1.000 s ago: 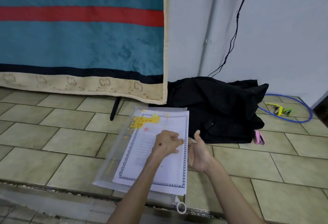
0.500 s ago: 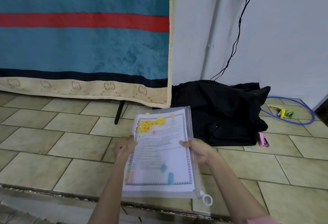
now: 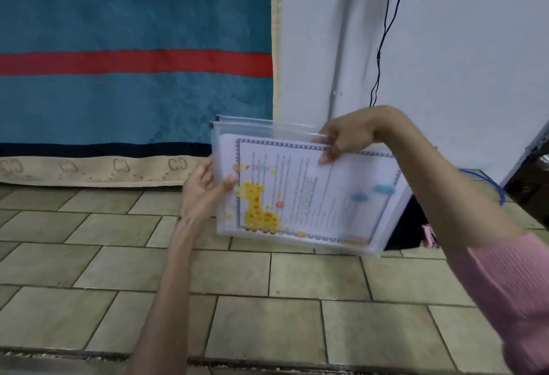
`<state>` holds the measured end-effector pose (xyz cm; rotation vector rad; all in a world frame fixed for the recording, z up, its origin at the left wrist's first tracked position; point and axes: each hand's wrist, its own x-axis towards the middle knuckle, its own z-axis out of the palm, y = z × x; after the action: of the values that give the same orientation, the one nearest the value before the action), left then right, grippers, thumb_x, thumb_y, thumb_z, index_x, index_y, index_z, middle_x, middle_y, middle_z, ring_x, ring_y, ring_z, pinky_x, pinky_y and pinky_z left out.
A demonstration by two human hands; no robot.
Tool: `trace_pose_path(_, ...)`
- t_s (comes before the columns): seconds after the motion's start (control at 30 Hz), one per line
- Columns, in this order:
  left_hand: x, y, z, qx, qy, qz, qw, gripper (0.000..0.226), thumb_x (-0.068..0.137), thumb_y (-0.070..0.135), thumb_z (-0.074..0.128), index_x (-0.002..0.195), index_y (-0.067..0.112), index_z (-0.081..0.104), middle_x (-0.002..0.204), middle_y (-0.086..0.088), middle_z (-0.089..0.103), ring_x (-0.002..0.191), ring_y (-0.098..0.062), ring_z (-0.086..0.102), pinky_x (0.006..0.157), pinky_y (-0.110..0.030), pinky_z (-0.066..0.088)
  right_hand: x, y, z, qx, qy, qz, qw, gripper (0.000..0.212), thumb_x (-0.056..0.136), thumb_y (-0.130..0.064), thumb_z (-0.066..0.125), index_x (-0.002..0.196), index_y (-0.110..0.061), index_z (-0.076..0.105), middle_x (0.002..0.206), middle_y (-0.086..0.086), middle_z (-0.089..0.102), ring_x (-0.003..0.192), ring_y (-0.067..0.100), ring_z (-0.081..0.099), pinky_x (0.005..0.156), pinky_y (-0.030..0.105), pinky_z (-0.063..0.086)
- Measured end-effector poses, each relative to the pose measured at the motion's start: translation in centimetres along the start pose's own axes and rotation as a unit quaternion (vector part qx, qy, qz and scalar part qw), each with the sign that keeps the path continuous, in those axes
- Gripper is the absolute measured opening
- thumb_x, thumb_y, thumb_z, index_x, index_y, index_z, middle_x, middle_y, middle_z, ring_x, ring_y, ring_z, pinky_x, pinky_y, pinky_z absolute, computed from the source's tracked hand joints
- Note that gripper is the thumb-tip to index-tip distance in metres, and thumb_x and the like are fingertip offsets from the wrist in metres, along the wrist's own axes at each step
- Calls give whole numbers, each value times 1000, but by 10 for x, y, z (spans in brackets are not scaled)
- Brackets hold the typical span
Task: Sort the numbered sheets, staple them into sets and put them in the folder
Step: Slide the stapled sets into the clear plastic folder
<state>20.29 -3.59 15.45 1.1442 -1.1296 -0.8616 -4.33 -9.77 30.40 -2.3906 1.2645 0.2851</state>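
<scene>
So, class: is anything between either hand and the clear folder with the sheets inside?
Nothing visible is. The left hand grips the folder at its left edge, the right hand pinches its top edge, and the sheets already sit inside it.

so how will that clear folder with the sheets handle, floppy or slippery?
Probably semi-floppy: the folder is thin clear plastic, held off the floor by the left hand and right hand. Likely slick, since the plastic looks glossy. Probably light, pinched only at its edges.
</scene>
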Motion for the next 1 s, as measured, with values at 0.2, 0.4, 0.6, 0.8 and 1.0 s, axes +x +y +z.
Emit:
trace_pose_path(0.2, -14, -12, 24, 83, 86, -49, 992, 12, 75, 23, 75, 80, 19, 65, 72, 2, 68, 57, -3, 64, 50, -15, 50, 26, 9, 62, -65, 16, 21, 998, 4, 85, -15, 60, 83, -16, 58, 78, 0, 57, 78, 21, 54, 64, 28, 42)
trace_pose_path(0.4, -12, -14, 24, 24, 110, -71, 991, 9, 77, 20, 73, 78, 23, 65, 52, 6, 68, 51, -8, 66, 48, -19, 54, 10, 47, 90, 44, 340, -32, 939, 29, 78, -23, 74, 105, -14, 69, 99, -1, 70, 97, 15, 59, 82, 25, 43)
trace_pose_path(0.6, -8, -15, 20, 3, 115, -89, 989, 11, 77, 18, 74, 82, 21, 65, 52, 8, 68, 48, -5, 66, 47, -21, 55, -7, 107, 140, 410, 658, 90, 625, 37, 89, -18, 62, 126, -14, 55, 121, 0, 60, 112, 12, 53, 94, 20, 39)
trace_pose_path(0.8, -12, -3, 25, 12, 103, -107, 989, 14, 78, 17, 72, 90, 17, 64, 58, 4, 70, 52, -9, 66, 43, -16, 51, 5, 117, 155, 644, 519, 29, 562, 16, 94, -16, 53, 91, -13, 68, 91, 9, 66, 92, 21, 56, 88, 38, 48)
trace_pose_path(1.0, -3, 44, 63, 173, 232, 133, 948, 42, 78, 32, 72, 117, 22, 60, 116, 5, 62, 105, -9, 57, 92, -21, 45, 6, 113, 157, 671, 529, 17, 519, 11, 92, -14, 56, 92, -16, 68, 91, 5, 67, 93, 20, 58, 100, 45, 43)
